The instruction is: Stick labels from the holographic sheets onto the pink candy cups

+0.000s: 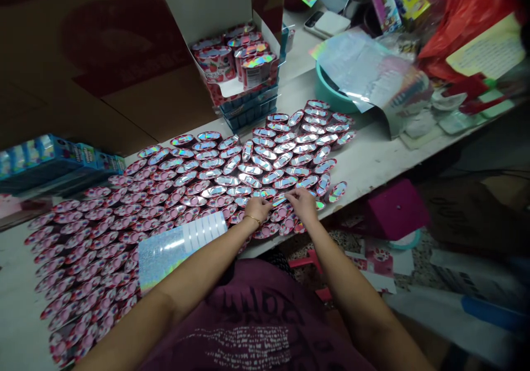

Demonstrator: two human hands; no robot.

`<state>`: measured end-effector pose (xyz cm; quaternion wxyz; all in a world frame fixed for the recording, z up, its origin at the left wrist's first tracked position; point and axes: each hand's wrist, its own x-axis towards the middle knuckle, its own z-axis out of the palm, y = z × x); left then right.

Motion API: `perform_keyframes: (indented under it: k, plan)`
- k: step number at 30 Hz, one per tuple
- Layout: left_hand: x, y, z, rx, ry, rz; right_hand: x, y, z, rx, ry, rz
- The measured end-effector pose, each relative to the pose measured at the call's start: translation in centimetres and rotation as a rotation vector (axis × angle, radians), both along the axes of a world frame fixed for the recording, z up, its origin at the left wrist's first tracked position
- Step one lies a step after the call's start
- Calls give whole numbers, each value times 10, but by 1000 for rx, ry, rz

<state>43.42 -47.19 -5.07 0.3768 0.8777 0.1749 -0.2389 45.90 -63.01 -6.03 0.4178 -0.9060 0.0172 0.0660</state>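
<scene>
Many small pink oval containers with shiny holographic lids stand packed together on the white table. My left hand and my right hand meet over the near edge of this spread. Both hands have their fingertips pinched together on one lid between them. A holographic sticker sheet with white oval blanks lies on the containers beside my left forearm.
An open white carton holding pink tubs stands at the back. Blue packs lie far left. A teal bowl under foil sheets, a phone and red bags crowd the right. A pink box sits below the table edge.
</scene>
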Motion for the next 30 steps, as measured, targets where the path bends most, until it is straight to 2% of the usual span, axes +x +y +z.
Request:
perform_keyframes:
  k: [7,11,14,16,18,20,22,24,26,28,30]
  plan:
    - [5,-3,3,148,8,-118,-7,8,-5,-166,-170,56]
    - [4,-7,6,218,22,-205,-6,11,-7,-228,-187,-20]
    - [-4,9,20,217,-53,-236,-7,7,-5,-213,-168,-82]
    - [-15,42,33,195,-165,-221,-12,6,0,-144,-184,-142]
    - [-30,95,47,180,-284,-218,-19,13,7,-54,-223,-125]
    - [-51,157,58,231,-316,-265,-28,32,15,44,-248,15]
    - [-74,213,61,333,-162,-300,-38,66,24,151,-251,237]
    - [-95,253,56,387,-5,-322,-47,109,33,216,-264,479]
    - [-108,273,46,385,55,-306,-56,157,39,189,-297,688]
    - [-113,278,35,309,52,-253,-64,201,40,89,-342,841]
    - [-112,276,29,165,41,-186,-73,235,35,-34,-380,953]
